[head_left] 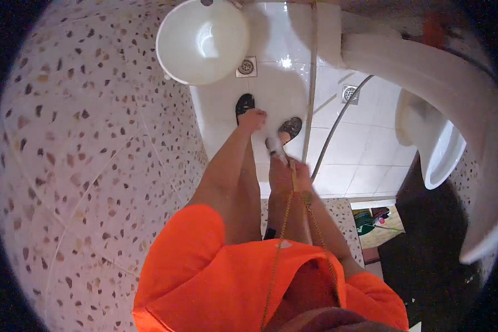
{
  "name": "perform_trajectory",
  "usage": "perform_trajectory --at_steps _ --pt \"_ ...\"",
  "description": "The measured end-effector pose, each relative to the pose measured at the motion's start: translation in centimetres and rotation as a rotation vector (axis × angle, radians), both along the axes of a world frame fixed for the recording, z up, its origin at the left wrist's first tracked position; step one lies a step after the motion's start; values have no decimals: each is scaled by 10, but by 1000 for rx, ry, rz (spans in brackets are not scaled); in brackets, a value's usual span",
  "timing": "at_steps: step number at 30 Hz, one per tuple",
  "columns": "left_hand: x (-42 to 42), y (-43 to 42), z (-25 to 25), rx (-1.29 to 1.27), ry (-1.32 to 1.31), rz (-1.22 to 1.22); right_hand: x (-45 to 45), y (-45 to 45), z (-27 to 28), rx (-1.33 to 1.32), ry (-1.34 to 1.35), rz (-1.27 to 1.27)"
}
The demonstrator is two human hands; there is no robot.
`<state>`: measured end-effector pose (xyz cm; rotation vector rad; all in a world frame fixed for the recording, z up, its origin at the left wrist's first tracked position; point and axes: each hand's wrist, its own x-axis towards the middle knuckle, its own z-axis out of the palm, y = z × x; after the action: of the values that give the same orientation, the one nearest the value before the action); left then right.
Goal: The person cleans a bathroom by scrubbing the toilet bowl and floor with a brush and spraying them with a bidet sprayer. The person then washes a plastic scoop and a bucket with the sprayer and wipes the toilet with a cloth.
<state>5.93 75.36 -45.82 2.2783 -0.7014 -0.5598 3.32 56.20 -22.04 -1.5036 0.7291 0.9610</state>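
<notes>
My left hand (253,120) is closed over the white tiled floor, beside a dark shoe (243,105); its fingertips are blurred, and what they hold, if anything, cannot be made out. To the right and nearer my body, my right hand (299,172) grips a pale handled tool (276,148). Its whitish, blurred head with a dark part points toward the gap between my hands, near the other dark shoe (291,128). A gold-coloured chain (284,221) hangs from my neck in front of the orange shirt (227,276).
A large white bucket (191,41) stands beyond my feet, next to a floor drain (246,67). On the right are a second drain (349,94), a grey hose (336,126), and white sanitary ware (448,155). A speckled wall (83,138) rises on the left.
</notes>
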Motion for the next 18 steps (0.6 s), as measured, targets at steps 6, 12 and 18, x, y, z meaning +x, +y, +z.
perform_trajectory --at_steps 6,12,18 --pt "-27 7 84 382 625 425 42 -54 54 -55 -44 -44" --pt "-59 54 148 202 645 574 123 -91 106 92 -443 -635" --pt "-65 103 166 370 709 518 97 -102 109 -103 -383 -778"
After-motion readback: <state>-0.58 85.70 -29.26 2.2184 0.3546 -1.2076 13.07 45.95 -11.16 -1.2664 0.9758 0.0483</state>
